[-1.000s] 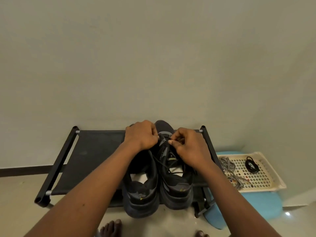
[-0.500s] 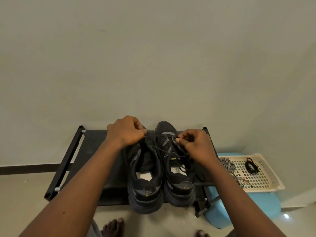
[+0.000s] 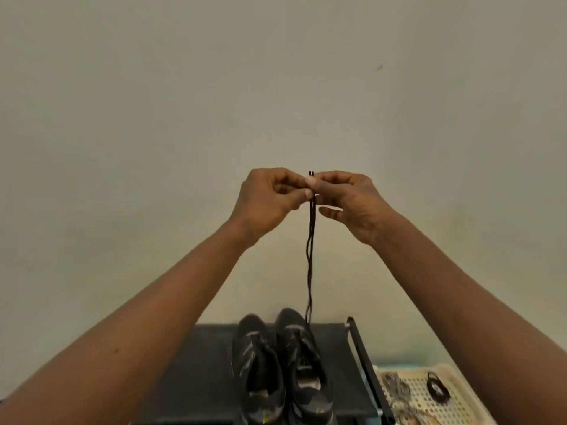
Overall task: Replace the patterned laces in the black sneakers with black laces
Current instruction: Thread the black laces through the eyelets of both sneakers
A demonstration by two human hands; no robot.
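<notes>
Two bare forearms rise from the lower corners of the view and converge at centre frame.

Between them, at the bottom edge, the pair of black sneakers stands side by side on a flat black shelf (image 3: 196, 363) with a matte, fabric-like surface and a dark tubular side rail. The left sneaker (image 3: 254, 366) and the right sneaker (image 3: 302, 366) point toes away from the camera. Their uppers are dull black with grey panels. The soles are thick and rounded at the heel.

To the right of the shelf sits a cream plastic tray (image 3: 460, 406) with a perforated grid floor and a raised rim. In it lie the patterned laces (image 3: 395, 391), a loose speckled heap, and apart from them a small coiled black lace (image 3: 437, 392).

Further out, the left hand (image 3: 267, 204) and right hand (image 3: 352, 204) meet at raised height. Each pinches the black lace (image 3: 309, 265) between thumb and forefinger; the remaining fingers are loosely curled. Two stiff lace tips project just above the fingertips. Below the grip, two thin round strands hang close together, slightly wavy, down to the toe end of the right sneaker.

Behind everything stands a plain, smooth, pale wall (image 3: 184, 118).
</notes>
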